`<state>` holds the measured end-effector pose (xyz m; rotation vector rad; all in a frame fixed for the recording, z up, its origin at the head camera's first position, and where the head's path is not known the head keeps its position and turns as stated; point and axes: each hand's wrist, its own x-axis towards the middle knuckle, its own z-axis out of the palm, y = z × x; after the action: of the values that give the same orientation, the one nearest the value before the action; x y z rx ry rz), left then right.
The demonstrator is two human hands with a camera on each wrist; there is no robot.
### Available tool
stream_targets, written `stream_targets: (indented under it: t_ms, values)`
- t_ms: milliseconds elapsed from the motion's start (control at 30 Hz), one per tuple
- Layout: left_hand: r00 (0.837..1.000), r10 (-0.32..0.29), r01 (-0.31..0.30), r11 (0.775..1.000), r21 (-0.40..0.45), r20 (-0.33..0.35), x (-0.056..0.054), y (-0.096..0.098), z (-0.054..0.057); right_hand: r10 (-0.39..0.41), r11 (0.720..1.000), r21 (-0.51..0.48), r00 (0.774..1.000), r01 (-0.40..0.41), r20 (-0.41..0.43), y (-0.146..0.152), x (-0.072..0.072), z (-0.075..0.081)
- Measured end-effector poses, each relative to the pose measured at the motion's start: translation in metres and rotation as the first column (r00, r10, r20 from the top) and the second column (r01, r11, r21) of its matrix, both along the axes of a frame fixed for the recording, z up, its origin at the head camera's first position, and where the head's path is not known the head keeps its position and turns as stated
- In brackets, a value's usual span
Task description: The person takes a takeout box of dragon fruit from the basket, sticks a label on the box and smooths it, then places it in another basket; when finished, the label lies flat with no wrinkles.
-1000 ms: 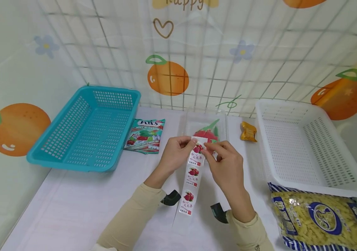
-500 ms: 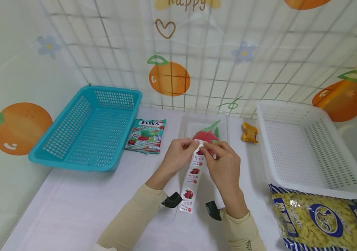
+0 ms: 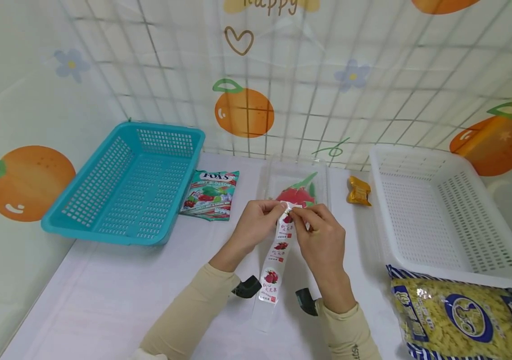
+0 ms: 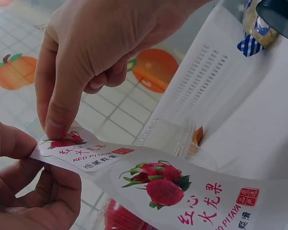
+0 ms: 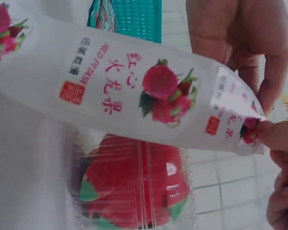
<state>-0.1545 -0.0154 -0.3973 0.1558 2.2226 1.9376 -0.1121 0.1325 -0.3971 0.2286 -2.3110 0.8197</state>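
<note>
A strip of dragon fruit stickers point(image 3: 272, 270) hangs between the two hands, its lower end drooping toward the table. The left hand point(image 3: 256, 227) holds the top end between thumb and fingers, also seen as the left hand point(image 4: 24, 177) in the left wrist view. At the top sticker, the right hand point(image 3: 323, 240) pinches near the printed fruit; its thumb point(image 5: 281, 136) shows in the right wrist view. Whether that sticker's edge is lifted from the backing, I cannot tell. Behind the strip, a clear plastic box point(image 3: 294, 170) holds a red dragon fruit point(image 5: 134, 184) with green tips.
To the left stand a teal basket point(image 3: 140, 190) and a candy bag point(image 3: 212, 195). A small orange-wrapped snack point(image 3: 359, 191) lies right of the box, beside a white basket point(image 3: 445, 215). In front of that basket rests a bag of pasta point(image 3: 463, 315).
The top of the strip curled over half a second ago and now lies flatter, its first sticker showing again. The right hand has shifted slightly left since a second ago.
</note>
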Motion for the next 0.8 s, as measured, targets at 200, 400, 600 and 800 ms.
stream_targets:
  t_ms: [200,400,600,800]
  values:
    - [0.999,0.001,-0.002,0.999,-0.051,-0.033,0.002,0.0,0.001,0.002,1.0,-0.016,1.0,-0.002,0.025,0.001,-0.001,-0.001]
    - [1.0,-0.005,0.004,0.998,-0.059,-0.026,0.001,0.0,-0.001,0.041,0.999,0.028,0.999,-0.042,0.033,0.003,-0.002,-0.002]
    - [1.0,-0.023,0.023,0.996,-0.084,0.001,-0.004,-0.003,-0.004,0.114,0.987,0.102,0.991,-0.121,0.072,0.011,0.001,0.005]
    - [0.997,-0.078,0.077,0.988,-0.131,0.0,-0.007,-0.007,-0.007,0.212,0.967,0.11,0.964,-0.231,0.158,0.023,0.008,0.02]
